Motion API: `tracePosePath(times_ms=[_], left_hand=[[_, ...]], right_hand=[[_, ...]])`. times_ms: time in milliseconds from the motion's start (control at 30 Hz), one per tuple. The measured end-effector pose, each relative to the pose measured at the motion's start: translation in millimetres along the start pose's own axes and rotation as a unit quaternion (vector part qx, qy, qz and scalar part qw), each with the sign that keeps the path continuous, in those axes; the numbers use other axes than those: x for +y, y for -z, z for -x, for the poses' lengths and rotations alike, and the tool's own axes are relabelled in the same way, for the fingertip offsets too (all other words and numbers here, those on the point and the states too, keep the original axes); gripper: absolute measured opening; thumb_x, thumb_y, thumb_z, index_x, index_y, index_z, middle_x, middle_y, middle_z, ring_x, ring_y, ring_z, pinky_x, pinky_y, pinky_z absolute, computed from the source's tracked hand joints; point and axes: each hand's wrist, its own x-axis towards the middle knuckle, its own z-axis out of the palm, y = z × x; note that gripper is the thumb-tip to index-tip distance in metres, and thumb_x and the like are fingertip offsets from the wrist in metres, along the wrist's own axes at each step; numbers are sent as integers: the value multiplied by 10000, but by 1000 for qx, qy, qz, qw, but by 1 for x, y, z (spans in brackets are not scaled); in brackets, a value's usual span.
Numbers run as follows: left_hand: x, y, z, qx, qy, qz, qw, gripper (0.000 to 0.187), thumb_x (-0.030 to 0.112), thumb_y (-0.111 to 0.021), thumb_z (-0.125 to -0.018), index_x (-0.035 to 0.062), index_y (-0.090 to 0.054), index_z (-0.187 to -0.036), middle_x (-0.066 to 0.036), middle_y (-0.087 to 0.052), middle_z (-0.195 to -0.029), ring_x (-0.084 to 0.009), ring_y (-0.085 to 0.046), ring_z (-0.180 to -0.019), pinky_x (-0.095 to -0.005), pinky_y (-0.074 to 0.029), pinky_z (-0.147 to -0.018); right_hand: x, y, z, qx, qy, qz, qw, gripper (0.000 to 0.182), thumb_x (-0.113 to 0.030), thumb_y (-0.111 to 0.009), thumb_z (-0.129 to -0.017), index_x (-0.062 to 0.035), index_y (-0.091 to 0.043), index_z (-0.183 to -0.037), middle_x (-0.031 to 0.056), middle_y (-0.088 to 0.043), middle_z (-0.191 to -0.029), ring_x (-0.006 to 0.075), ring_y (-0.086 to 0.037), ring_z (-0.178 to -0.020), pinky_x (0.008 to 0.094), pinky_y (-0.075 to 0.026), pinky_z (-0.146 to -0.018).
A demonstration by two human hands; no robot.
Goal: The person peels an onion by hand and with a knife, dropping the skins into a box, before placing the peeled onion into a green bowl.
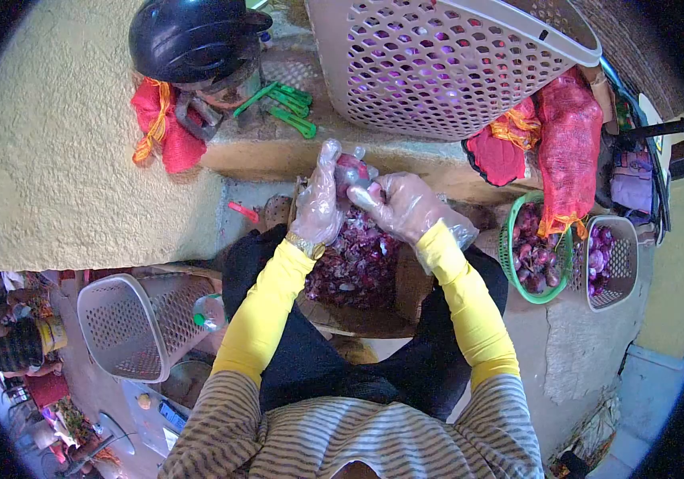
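Note:
My left hand point(320, 199), in a clear plastic glove, is closed around the left side of a red onion point(350, 172). From the right, my right hand point(410, 206), also gloved, holds the same onion with its thumb and fingers against it. Part of the onion's surface is hidden by the fingers. Below both hands, between my knees, lies a heap of dark purple onion skins point(354, 263) in a cardboard box point(412, 291).
Ahead stands a large perforated basket point(446, 72). A black helmet point(186, 40) and green-handled tools point(292, 108) rest on the ledge. To the right are a green onion basket point(505, 263), a smaller crate point(625, 275) and a red mesh sack point(569, 144). Another crate point(126, 327) lies left.

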Motion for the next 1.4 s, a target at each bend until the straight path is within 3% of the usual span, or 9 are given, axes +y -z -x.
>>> tracePosePath(times_ms=[133, 300, 433, 733, 1067, 1167, 1233, 1333, 1400], left_hand=[[6, -5, 3, 9, 7, -8, 1000, 729, 648, -394, -1015, 19, -559, -1344, -135, -691, -1104, -247, -654, -1026, -394, -511, -976], [-4, 5, -4, 4, -10, -4, 1000, 713, 630, -433, -1013, 17, -554, -1354, -123, -693, -1107, -225, -652, -1021, -381, -509, -970], [-4, 3, -2, -4, -4, -9, 1000, 699, 610, -470, -1010, 12, -547, -1363, -120, -689, -1110, -211, -649, -1024, -376, -509, -963], [-11, 7, -9, -42, -50, 31, 997, 668, 549, -495, -1025, 24, -460, -1438, -127, -647, -1190, -233, -625, -1102, -400, -485, -1027], [-10, 4, -7, -54, -66, 25, 996, 570, 487, -480, -1052, 71, -474, -1442, -111, -628, -1185, -232, -609, -1112, -407, -471, -1037], [-13, 9, -10, -43, -108, -39, 992, 534, 466, -490, -1053, 92, -488, -1434, -101, -633, -1185, -224, -607, -1107, -408, -470, -1036], [-20, 16, -18, -29, -198, -192, 961, 503, 448, -491, -1057, 103, -501, -1424, -93, -638, -1188, -218, -608, -1099, -411, -470, -1035], [-21, 14, -18, -48, -146, -44, 987, 486, 437, -483, -1063, 107, -499, -1420, -91, -644, -1184, -217, -608, -1101, -426, -476, -1029], [-20, 12, -16, -51, -135, -20, 989, 494, 444, -479, -1063, 102, -495, -1419, -94, -637, -1186, -220, -608, -1101, -429, -479, -1030]], right_hand=[[3, 0, 3, 2, 36, -32, 999, 583, -665, -667, -835, -95, -737, -733, 184, -654, -661, 411, -655, -650, 485, -520, -629], [8, 2, 1, 111, 32, 20, 993, 611, -718, -756, -708, -113, -676, -711, 152, -659, -655, 369, -659, -619, 469, -520, -613], [4, 0, 1, 104, 1, 24, 994, 653, -747, -762, -673, -107, -653, -734, 156, -670, -684, 364, -669, -639, 469, -522, -625], [-5, 8, 3, 76, -50, -26, 996, 640, -711, -760, -716, -79, -681, -777, 182, -697, -761, 366, -683, -713, 451, -529, -703], [-3, 6, 3, 72, -81, -66, 992, 595, -642, -759, -770, -54, -672, -759, 209, -680, -756, 392, -664, -720, 455, -520, -723], [-6, 5, 3, 57, -96, -85, 990, 588, -631, -723, -812, -45, -680, -782, 227, -680, -774, 414, -656, -731, 466, -517, -729], [-1, 0, 2, 49, -100, -95, 989, 587, -624, -696, -841, -39, -682, -796, 237, -681, -788, 430, -649, -740, 471, -515, -733], [3, -9, -2, 60, -81, -112, 989, 588, -612, -638, -891, -32, -692, -811, 256, -673, -790, 465, -640, -761, 481, -513, -725], [-4, -4, 3, 61, -73, -126, 987, 589, -608, -611, -906, -35, -702, -806, 267, -660, -774, 481, -640, -775, 495, -512, -713]])
